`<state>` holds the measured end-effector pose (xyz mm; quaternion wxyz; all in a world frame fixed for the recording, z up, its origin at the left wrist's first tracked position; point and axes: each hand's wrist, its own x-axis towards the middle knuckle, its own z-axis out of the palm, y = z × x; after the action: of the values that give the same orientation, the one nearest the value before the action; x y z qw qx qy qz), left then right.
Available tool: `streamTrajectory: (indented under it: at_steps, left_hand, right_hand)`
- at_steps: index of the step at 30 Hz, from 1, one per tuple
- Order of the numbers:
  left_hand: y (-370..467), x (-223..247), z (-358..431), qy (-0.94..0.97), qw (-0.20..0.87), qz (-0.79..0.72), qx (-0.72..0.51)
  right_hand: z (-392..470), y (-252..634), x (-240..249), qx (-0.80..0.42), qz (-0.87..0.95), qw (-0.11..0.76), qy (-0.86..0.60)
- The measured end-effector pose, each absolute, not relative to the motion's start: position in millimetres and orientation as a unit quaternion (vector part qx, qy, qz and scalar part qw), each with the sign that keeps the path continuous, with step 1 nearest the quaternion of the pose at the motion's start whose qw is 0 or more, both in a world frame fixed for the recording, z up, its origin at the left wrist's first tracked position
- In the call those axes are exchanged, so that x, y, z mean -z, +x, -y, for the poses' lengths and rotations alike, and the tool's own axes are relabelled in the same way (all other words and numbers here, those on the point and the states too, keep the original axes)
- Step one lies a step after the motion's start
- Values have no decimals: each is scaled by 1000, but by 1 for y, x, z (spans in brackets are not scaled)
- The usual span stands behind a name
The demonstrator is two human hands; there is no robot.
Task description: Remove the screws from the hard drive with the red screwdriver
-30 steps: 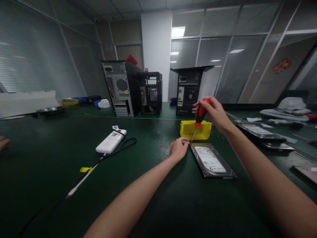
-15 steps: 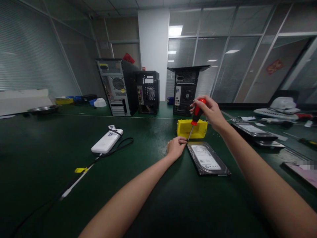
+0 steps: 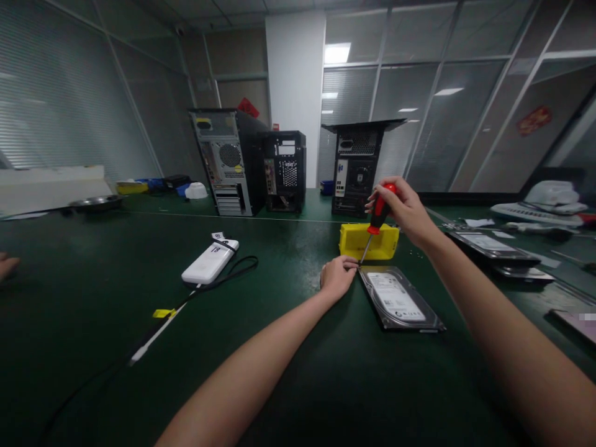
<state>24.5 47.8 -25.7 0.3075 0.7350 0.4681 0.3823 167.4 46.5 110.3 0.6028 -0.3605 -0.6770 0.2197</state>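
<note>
My right hand is closed around the red and black handle of a screwdriver. The screwdriver slants down to the left, its tip at the far left corner of a hard drive with a white label. Beside that tip is my left hand, fingers bent and pressed together at the drive's corner. Whatever its fingertips pinch is too small to make out. Just behind the drive stands a yellow plastic box, its hollow side towards me.
On the left lies a white power bank with a cable. Computer cases line the back. Stacked hard drives and a white cap are at right. Another person's hand shows at the left edge.
The view has swung slightly left, so everything sits a little further right. Another person's hand has come in at the left edge. My hands and the screwdriver keep their place at the drive's corner.
</note>
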Motion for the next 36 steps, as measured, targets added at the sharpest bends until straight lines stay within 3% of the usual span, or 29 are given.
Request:
streamTrajectory:
  at_steps: [12,36]
  left_hand:
    - [25,26,-47,739,303,-467,-380]
    - [25,26,-47,742,311,-459,-377]
  right_hand:
    - [-46,165,-112,-149,679,615,-372]
    - [-55,171,-107,-182,675,619,-358]
